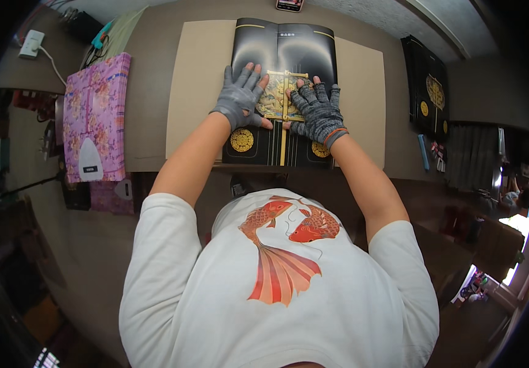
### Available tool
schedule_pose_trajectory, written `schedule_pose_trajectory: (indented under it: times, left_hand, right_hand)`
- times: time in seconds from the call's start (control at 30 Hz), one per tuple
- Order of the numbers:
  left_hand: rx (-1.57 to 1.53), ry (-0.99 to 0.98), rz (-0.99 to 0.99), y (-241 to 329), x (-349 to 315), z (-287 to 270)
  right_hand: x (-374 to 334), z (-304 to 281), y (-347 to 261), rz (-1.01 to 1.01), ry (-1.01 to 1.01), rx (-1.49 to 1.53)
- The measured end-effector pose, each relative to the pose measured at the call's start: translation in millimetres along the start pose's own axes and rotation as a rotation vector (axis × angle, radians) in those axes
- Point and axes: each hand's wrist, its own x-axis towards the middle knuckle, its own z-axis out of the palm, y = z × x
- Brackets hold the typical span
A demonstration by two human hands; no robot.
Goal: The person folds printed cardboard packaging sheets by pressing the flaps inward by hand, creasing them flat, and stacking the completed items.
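At twelve o'clock, the left hand [240, 98] and right hand [318, 111], apart, palms down, cover a black sheet [279, 95], seemingly positioned, remaining work unclear.

1. The black printed sheet [304, 49] carries thin gold lines, an ornate golden panel [272, 98] and round gold emblems [241, 140].
2. The large board [200, 73] is plain tan.
3. The left hand [243, 95] wears a plain grey glove [232, 111]; the right hand [318, 110] wears a mottled dark grey glove [325, 122] with an orange wrist band [337, 132].
4. The left-side package [97, 92] has a flower pattern in pink and purple.
5. The right-side package [421, 76] is black with gold ornaments.
6. The shirt [184, 294] is white, and its printed fish [316, 228] are orange-red with scales.
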Motion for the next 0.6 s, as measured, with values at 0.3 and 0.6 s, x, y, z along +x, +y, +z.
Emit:
schedule_pose_trajectory:
  times: [0.3,0.6]
  left_hand:
    - [-0.02,0.0,-0.026,-0.3,2.7,3.7]
    - [-0.032,0.016,-0.046,0.1,4.1,5.4]
  right_hand:
    - [0.0,-6.7,-2.4,0.035,-0.034,-0.015]
    - [-1.8,-9.6,-3.4,0.033,-0.025,-0.033]
